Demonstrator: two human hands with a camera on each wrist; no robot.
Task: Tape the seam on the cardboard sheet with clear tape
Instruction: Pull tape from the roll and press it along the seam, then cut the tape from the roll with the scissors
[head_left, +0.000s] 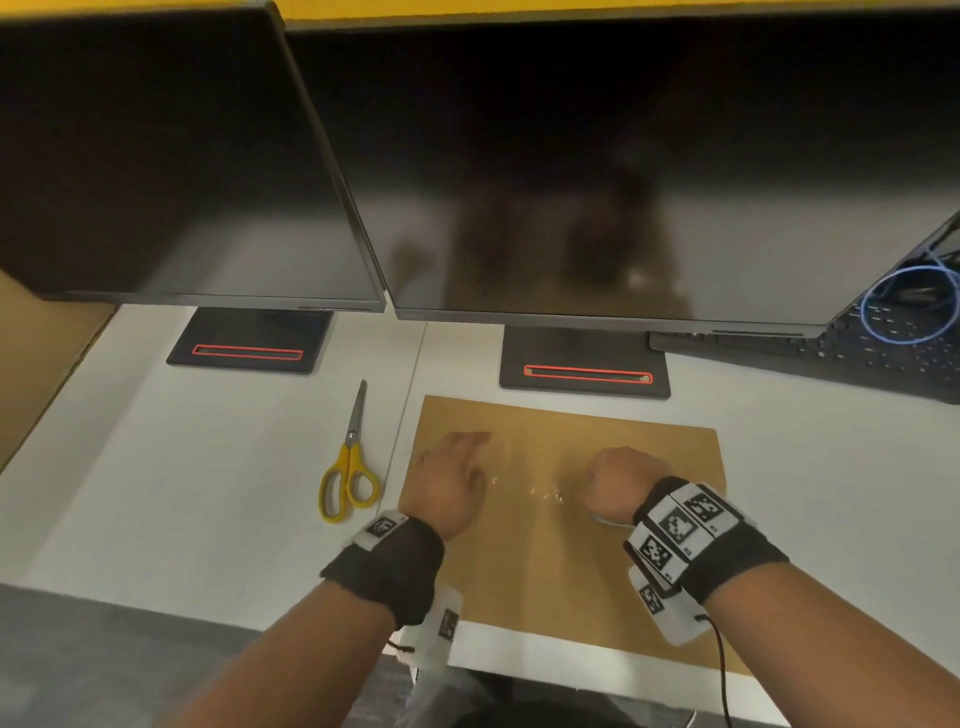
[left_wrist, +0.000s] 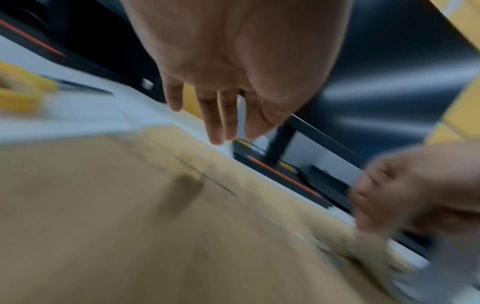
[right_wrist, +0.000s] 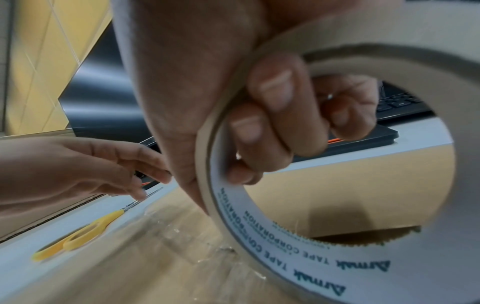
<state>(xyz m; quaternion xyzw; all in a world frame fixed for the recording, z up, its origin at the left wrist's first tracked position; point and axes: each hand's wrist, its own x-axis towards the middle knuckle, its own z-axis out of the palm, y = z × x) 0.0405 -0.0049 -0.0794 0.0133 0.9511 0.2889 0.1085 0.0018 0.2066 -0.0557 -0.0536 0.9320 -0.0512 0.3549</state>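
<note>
A brown cardboard sheet (head_left: 571, 571) lies flat on the white desk. A crinkled strip of clear tape (head_left: 540, 491) runs across it between my hands and also shows in the right wrist view as clear tape (right_wrist: 197, 244). My left hand (head_left: 460, 454) is over the sheet's left part with straight fingers (left_wrist: 221, 123), holding nothing. My right hand (head_left: 615, 483) grips the tape roll (right_wrist: 337, 267), its fingers (right_wrist: 272, 123) curled through the core, low over the middle of the sheet. The left wrist view is blurred.
Yellow-handled scissors (head_left: 350, 462) lie on the desk just left of the sheet. Two dark monitors on stands (head_left: 584, 371) fill the back. A keyboard (head_left: 857, 353) and a blue cable (head_left: 909, 306) sit at the back right. The desk's front edge runs just below the sheet.
</note>
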